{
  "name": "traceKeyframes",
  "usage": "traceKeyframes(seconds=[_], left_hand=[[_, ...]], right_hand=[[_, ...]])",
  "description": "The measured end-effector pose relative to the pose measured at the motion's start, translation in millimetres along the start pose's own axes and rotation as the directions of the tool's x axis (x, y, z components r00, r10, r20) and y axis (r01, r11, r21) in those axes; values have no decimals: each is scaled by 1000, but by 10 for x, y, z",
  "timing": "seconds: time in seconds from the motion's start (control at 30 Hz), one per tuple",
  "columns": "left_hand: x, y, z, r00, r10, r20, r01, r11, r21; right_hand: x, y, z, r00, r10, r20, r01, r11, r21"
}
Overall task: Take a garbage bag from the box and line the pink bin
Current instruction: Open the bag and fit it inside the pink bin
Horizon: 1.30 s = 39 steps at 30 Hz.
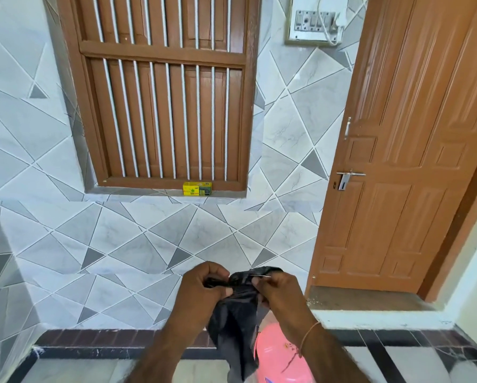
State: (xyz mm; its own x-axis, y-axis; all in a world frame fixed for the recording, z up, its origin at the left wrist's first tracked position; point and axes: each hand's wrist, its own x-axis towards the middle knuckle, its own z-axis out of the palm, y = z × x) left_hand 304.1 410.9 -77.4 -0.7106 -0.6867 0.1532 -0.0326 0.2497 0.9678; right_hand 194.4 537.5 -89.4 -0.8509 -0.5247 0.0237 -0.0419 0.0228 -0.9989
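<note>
At six o'clock in the head view, low against the tiled wall, two bare hands work a black garbage bag point(236, 310). The left hand point(201, 288) has its fingers curled round a bunched edge of the thin, crinkled, faintly glossy film; the right hand point(277, 293) pinches the neighbouring edge between thumb and fingertips, so both are clamped on the bag, close together. The rest of the bag hangs limp in soft folds between the forearms. A thin thread band circles the right wrist.

Just below, at five o'clock, sits the pink bin point(280, 357): smooth, rounded plastic, partly hidden behind the bag and the right forearm and cut off by the bottom edge. A small mark shows on it near the edge, too little to read.

Near the centre, on the grey window ledge, rests a small yellow box point(197, 188), rectangular cardboard with green and dark printing; its lettering is too small to read.

Above it, at twelve o'clock, is a brown wooden window point(160, 87) with pale vertical bars. At three o'clock stands a panelled wooden door point(408, 167) with a metal latch. A switchboard point(314, 23) at one o'clock is cut off by the top edge. The wall tiles are grey and white triangles with a marbled look.
</note>
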Motion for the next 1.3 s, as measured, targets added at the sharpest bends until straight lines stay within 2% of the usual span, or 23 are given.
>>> traceKeyframes(seconds=[0.2,0.3,0.43,0.5,0.6,0.7,0.77,0.87,0.93,1.0,1.1,1.17,1.2,1.27,1.3], left_hand=[[54,-27,-160,995,-31,-90,32,999,13],[109,-43,-194,989,17,-150,-11,999,37],[151,-44,-184,988,117,-103,-105,988,116],[154,-55,-214,985,162,-63,-147,969,198],[149,-147,-367,982,164,-96,-119,925,362],[145,-209,-494,989,85,-118,-9,845,535],[109,-157,-457,986,135,-94,-46,775,630],[59,-111,-244,922,386,0,-287,687,667],[82,-66,-122,886,462,42,-388,689,612],[133,-40,-53,910,400,110,-394,749,532],[164,11,54,941,173,291,-287,864,413],[144,9,136,949,79,305,-193,912,362],[132,0,168,954,75,292,-182,916,358],[131,-25,171,977,109,185,-173,909,378],[139,-33,162,987,124,103,-155,909,387]], right_hand=[[177,134,-348,997,-20,-77,14,997,-73],[294,184,-491,982,-17,-186,-17,984,-178],[286,89,-488,980,-45,-195,9,984,-179],[314,31,-521,967,-27,-252,7,997,-83],[343,-32,-640,950,91,-298,-20,972,234],[293,-57,-630,970,145,-194,-52,907,418],[239,-80,-511,988,136,-74,-87,882,463],[188,-93,-302,995,96,31,-100,903,419],[172,-98,-214,997,61,46,-73,940,333],[131,-142,-172,996,21,87,-43,965,260],[57,-230,-182,985,1,171,-49,959,278],[6,-265,-222,978,25,207,-78,965,251],[-5,-260,-257,979,39,199,-84,971,225],[28,-227,-350,998,35,59,-42,992,118],[66,-198,-433,997,-16,-72,14,999,-31]])
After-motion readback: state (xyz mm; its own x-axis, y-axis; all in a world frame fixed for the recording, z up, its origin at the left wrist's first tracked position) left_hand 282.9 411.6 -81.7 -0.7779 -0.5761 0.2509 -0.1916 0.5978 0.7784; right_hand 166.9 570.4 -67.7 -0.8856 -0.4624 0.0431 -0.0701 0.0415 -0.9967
